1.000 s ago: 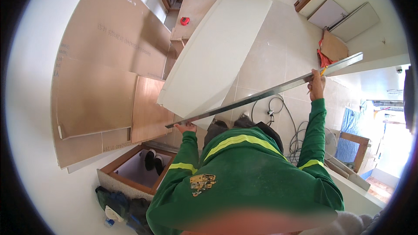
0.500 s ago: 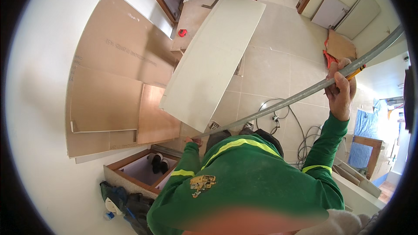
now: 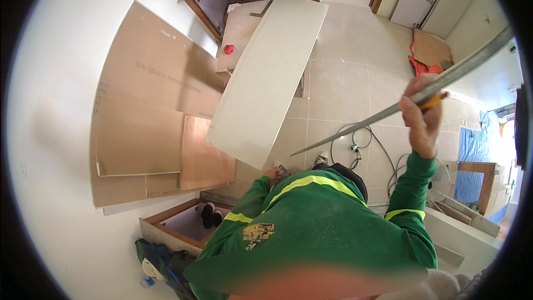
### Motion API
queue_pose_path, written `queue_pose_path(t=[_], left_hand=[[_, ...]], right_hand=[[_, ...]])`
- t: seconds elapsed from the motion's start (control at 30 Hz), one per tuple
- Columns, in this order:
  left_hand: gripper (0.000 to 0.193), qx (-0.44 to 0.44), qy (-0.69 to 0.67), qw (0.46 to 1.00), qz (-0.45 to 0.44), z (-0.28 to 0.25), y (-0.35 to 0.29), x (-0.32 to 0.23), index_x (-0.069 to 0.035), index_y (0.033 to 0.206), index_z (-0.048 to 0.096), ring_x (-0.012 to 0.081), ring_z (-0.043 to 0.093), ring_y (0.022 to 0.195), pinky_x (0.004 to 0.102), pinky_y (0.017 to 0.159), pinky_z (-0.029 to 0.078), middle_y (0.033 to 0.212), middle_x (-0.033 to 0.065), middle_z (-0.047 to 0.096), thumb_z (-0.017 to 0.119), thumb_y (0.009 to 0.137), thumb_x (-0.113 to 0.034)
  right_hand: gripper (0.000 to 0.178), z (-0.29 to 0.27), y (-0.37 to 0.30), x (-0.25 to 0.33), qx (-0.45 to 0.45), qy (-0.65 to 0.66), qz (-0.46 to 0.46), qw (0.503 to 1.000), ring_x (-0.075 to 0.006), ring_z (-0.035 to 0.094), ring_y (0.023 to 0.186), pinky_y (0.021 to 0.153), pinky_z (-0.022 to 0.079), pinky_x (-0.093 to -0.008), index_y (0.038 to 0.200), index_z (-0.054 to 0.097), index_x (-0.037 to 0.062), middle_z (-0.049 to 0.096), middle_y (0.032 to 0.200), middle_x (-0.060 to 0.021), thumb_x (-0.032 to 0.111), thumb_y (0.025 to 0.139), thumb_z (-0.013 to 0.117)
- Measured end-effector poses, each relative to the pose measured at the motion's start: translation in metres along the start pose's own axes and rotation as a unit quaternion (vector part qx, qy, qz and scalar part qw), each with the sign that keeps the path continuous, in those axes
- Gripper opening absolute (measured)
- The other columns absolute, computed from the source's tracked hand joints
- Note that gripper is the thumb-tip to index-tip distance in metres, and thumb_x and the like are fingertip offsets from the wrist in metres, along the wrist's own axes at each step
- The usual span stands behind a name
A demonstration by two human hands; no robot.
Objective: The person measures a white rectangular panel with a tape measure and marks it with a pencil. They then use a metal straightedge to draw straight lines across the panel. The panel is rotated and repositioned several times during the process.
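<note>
My right hand (image 3: 420, 122) is closed round a long grey metal bar (image 3: 383, 112), raised at the right. An orange-yellow pencil (image 3: 433, 101) is also tucked in that hand, beside the bar. The bar slants from the upper right down to a far end that hangs free above the floor. My left hand (image 3: 272, 174) is low by my shoe, apart from the bar; its fingers look loosely bent, with nothing seen in them. In front of me a long cream panel (image 3: 269, 78) lies slanted on a low support.
Brown boards (image 3: 139, 133) lean on the left wall. A red tape measure (image 3: 228, 49) and a metal square (image 3: 260, 10) rest on a worktop behind the panel. A dark cable (image 3: 371, 133) coils on the tiles. An open wooden cabinet (image 3: 158, 221) holds shoes.
The bar's lower end has come away from my left hand and swung rightward over the floor. My right hand has shifted slightly left and down, still gripping the bar. My left hand has moved right.
</note>
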State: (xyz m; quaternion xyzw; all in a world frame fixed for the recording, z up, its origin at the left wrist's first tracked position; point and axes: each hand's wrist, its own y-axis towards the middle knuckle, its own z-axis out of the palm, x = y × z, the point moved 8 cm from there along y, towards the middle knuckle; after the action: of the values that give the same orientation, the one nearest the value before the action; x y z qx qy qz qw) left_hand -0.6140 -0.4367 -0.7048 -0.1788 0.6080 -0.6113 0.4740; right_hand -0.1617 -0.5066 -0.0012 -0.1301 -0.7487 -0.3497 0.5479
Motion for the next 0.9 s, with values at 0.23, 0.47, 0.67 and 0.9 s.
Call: queue_pose_path(t=[0.23,0.47,0.67,0.9], left_hand=[[0.051,-0.058,0.095,0.994,0.02,-0.038,-0.012,-0.023,-0.004,0.109,0.07,0.0225,0.067,0.096,0.041,0.083,0.056,0.107,0.0071,0.071,0.058,0.102,-0.054],[0.063,-0.04,0.478,0.868,0.125,-0.085,-0.033,-0.03,-0.014,0.137,0.063,0.0319,0.068,0.114,0.0446,0.101,0.052,0.125,0.0162,0.071,0.043,0.103,-0.063],[0.06,-0.054,0.598,0.785,0.153,-0.095,-0.032,-0.012,-0.016,0.137,0.063,0.036,0.067,0.116,0.0477,0.101,0.051,0.127,0.018,0.07,0.042,0.103,-0.061],[0.056,-0.065,0.607,0.775,0.164,-0.096,-0.029,-0.002,-0.018,0.136,0.062,0.0408,0.066,0.117,0.0513,0.101,0.05,0.129,0.02,0.069,0.042,0.103,-0.058]], right_hand=[[0.032,0.038,-0.028,-0.083,-0.025,-0.12,0.032,0.992,-0.0125,0.052,0.068,0.06,0.044,-0.0316,0.107,0.051,-0.0002,0.059,0.079,-0.005,0.016,0.094,0.076],[0.034,0.048,-0.046,-0.131,-0.035,-0.206,0.072,0.975,-0.0305,0.065,0.076,0.071,0.052,-0.0441,0.11,0.051,-0.0005,0.065,0.084,-0.0186,0.021,0.095,0.073],[0.035,0.049,-0.065,-0.171,-0.05,-0.215,0.081,0.972,-0.0334,0.065,0.078,0.072,0.051,-0.0451,0.111,0.051,-0.0006,0.065,0.086,-0.0192,0.021,0.095,0.074],[0.034,0.053,-0.086,-0.224,-0.064,-0.2,0.107,0.972,-0.03,0.062,0.079,0.072,0.05,-0.0427,0.11,0.053,0.0006,0.064,0.09,-0.0164,0.023,0.095,0.074]])
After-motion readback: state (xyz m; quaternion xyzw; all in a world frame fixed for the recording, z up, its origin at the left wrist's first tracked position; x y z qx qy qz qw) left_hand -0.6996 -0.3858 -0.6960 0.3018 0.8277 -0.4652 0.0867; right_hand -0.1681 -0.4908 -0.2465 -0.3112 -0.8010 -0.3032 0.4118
